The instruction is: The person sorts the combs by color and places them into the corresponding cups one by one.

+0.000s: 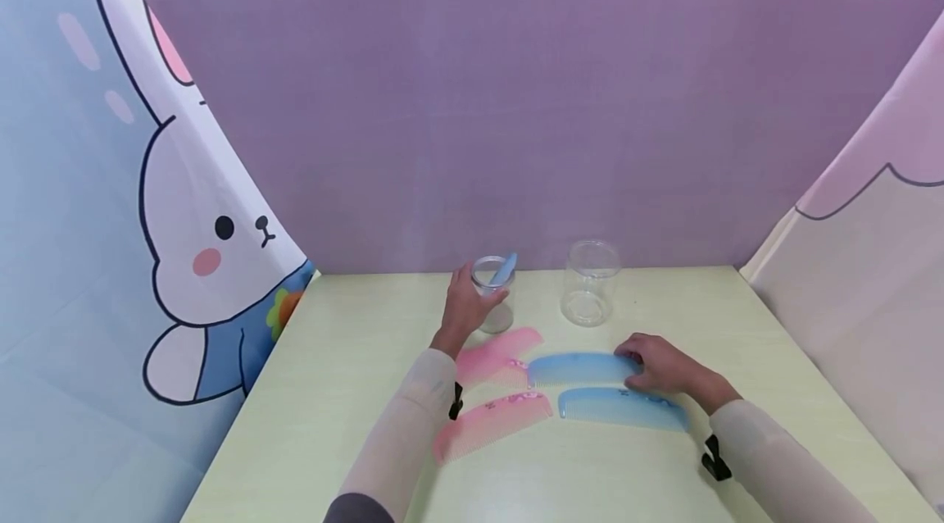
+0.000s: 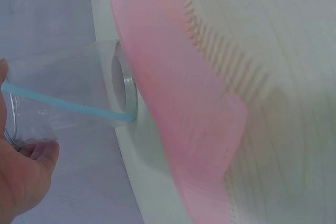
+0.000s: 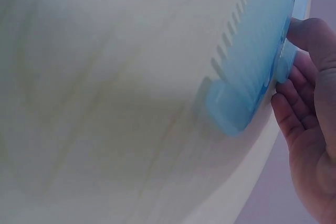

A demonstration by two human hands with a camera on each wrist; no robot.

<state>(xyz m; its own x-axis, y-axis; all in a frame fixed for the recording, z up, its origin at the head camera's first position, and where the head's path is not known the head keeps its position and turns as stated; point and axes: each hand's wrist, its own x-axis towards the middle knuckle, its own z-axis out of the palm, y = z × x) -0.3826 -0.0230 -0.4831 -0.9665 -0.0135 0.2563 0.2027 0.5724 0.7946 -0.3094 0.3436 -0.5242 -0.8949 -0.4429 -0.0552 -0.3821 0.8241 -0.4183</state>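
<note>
My left hand (image 1: 466, 303) grips a clear jar (image 1: 497, 320) near its rim, and the jar stands upright on the table. Inside it leans a blue comb (image 1: 505, 269), its end poking out above the rim; the left wrist view shows it slanting to the jar's bottom. My right hand (image 1: 661, 365) pinches the right end of the farther blue comb (image 1: 575, 368), which lies flat. Just in front lies another blue comb (image 1: 619, 408), seen large in the right wrist view with its teeth on the table side.
A second clear jar (image 1: 590, 285) stands to the right near the back edge. Pink combs (image 1: 490, 355) lie beneath and beside my left wrist, with another pink comb (image 1: 492, 423) nearer me. A purple cloth (image 1: 516, 97) hangs behind the pale table (image 1: 590, 482).
</note>
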